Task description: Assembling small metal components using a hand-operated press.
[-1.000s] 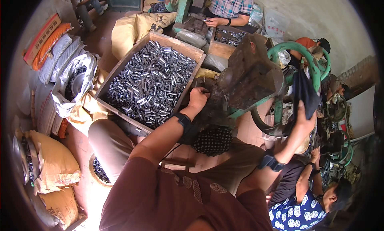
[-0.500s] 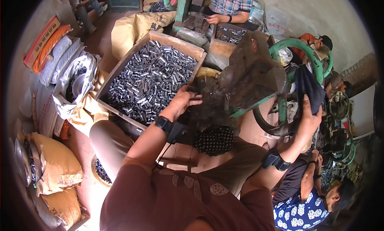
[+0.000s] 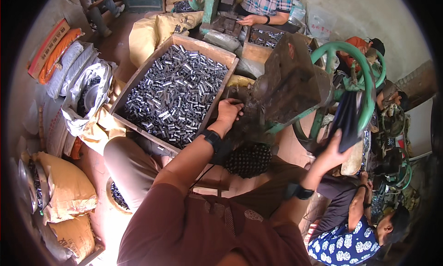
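Observation:
A dark metal hand press (image 3: 293, 74) with a green ring-shaped handwheel (image 3: 368, 88) stands in front of me. My left hand (image 3: 228, 111) is at the press's working area, its fingers curled together; whatever they may pinch is too small to make out. A dark cloth wrap (image 3: 349, 116) hangs at the wheel's handle, and my right hand (image 3: 333, 151), slightly blurred, is closed around its lower part. Left of the press, close to my left hand, a wooden box (image 3: 210, 45) is filled with short shiny metal tubes (image 3: 177, 91).
A black dotted cloth bundle (image 3: 248, 161) sits below the press. Sacks (image 3: 67, 187) and a white bag (image 3: 76, 121) line the left. Across from me a person in a plaid shirt (image 3: 267, 3) works; another in a blue flowered shirt (image 3: 344, 243) sits at lower right.
My left hand has moved right from beside the box to the press, its fingers now curled. My right hand has come down and left with the cloth-wrapped handle, and the handwheel has turned.

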A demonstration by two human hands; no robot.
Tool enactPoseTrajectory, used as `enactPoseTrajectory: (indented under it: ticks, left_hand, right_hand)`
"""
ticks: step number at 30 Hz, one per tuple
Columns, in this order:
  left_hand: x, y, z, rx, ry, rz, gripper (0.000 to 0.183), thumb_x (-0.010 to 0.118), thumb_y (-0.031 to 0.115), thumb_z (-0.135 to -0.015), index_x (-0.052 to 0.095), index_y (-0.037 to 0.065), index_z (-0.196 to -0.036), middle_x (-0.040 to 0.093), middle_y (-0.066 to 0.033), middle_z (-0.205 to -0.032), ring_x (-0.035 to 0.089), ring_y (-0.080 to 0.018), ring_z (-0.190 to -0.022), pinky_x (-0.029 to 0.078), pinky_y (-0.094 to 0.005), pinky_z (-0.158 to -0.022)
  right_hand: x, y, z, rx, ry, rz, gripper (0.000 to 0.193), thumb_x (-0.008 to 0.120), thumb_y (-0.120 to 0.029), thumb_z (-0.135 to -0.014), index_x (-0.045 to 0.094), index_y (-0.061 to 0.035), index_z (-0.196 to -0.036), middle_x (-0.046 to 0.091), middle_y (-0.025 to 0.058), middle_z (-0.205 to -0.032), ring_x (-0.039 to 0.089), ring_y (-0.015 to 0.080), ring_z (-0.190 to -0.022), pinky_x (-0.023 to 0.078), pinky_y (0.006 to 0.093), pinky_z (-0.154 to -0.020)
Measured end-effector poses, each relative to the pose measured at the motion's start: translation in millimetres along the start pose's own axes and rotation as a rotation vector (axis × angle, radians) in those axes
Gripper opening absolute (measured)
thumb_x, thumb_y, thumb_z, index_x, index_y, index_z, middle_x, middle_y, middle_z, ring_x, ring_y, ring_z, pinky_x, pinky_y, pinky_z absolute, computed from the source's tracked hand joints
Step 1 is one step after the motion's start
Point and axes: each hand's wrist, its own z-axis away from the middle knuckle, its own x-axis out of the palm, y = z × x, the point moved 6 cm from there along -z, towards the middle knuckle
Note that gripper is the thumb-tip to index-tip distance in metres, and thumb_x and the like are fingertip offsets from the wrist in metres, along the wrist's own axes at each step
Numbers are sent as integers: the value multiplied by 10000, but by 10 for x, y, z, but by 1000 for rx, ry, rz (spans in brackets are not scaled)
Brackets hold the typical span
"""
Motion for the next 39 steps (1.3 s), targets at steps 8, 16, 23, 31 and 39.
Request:
enactPoseTrajectory:
  ticks: [8, 16, 23, 31, 39]
  left_hand:
    - [-147, 226, 134, 179, 62, -340, 238, 631, 21, -712, 591, -3, -946, 581, -114, -665, 566, -167, -541, 448, -296, -476]
    - [-1429, 649, 845, 478, -81, -1386, 259, 640, 137, -708, 603, 61, -953, 571, -189, -935, 566, -360, -876, 457, -409, -772]
    - [-1636, 578, 792, 376, -119, -1352, 230, 657, 167, -698, 584, 30, -868, 578, -176, -915, 567, -346, -887, 452, -408, -772]
    - [-2044, 1004, 686, 377, 180, -968, 205, 592, 93, -698, 542, -25, -858, 590, -248, -736, 589, -396, -750, 474, -426, -680]
    - [-1992, 806, 701, 20, -63, 29, 121, 612, 93, -797, 553, 38, -886, 532, -20, -638, 433, -65, -487, 292, -189, -373]
  right_hand:
    - [54, -286, -375, 58, -200, 162, 495, 678, -260, -784, 518, 75, -1111, 580, 168, -1049, 543, 230, -919, 408, 327, -849]
    - [241, -1067, 728, -490, -212, -244, 198, 536, -90, -863, 533, 68, -982, 589, 183, -978, 558, 262, -898, 425, 380, -843]
    - [1914, -926, 2608, -269, -1258, -97, 152, 596, -175, -792, 606, -82, -912, 607, 113, -859, 595, 297, -775, 478, 379, -653]
    - [2623, -850, 3326, -388, -1376, 392, 249, 649, -259, -745, 602, -47, -866, 601, 118, -860, 593, 290, -820, 473, 386, -701]
    - [2338, -769, 3142, 94, -1405, 16, 205, 635, -188, -781, 586, -13, -875, 619, 126, -707, 595, 227, -580, 470, 320, -536]
